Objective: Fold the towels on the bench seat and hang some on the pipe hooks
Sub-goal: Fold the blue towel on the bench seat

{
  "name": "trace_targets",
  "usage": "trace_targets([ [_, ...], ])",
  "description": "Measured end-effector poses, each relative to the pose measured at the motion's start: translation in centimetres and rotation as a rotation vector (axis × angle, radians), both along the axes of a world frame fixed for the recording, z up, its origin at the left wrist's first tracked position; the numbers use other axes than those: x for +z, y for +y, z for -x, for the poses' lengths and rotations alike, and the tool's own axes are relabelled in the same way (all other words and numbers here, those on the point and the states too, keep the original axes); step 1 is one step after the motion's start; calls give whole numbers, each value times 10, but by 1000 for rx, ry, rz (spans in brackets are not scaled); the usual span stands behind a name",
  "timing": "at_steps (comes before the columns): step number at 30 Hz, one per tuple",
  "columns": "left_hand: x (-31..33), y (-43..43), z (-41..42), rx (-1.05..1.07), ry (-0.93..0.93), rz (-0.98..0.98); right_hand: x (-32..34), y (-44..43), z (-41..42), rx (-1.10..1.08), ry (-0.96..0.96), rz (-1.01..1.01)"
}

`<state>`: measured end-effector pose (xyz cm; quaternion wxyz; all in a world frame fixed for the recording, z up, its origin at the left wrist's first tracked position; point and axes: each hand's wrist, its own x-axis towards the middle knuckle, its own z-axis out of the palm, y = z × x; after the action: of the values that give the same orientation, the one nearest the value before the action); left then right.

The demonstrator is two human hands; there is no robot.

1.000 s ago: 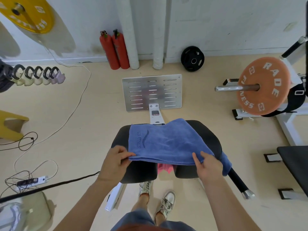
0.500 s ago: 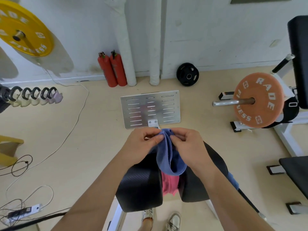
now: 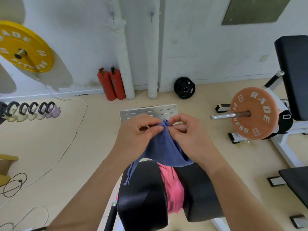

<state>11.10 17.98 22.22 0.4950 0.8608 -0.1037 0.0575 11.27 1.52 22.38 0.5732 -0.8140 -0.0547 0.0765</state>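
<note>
A blue towel hangs bunched in the air above the black bench seat. My left hand pinches its top edge between thumb and fingers. My right hand pinches the same top edge just to the right, so both hands meet at the towel's upper corner. A pink towel lies in the gap between the two black seat pads. Two white wrapped pipes run up the wall ahead, each with a small metal hook near the top; the second hook is on the right pipe.
Two red fire extinguishers stand by the left pipe. A metal foot plate lies on the floor ahead. An orange weight plate on a bar is right, a yellow plate left, a kettlebell row and cables on the left floor.
The blue towel went from lying flat on the seat to gathered and lifted; both hands came together at its top edge and rose. My view tilted up toward the pipes.
</note>
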Motion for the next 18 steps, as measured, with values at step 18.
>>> trace_targets([
  [18,25,23,-35,-44,-120,-122,32,-3,-31,99,-72,245],
])
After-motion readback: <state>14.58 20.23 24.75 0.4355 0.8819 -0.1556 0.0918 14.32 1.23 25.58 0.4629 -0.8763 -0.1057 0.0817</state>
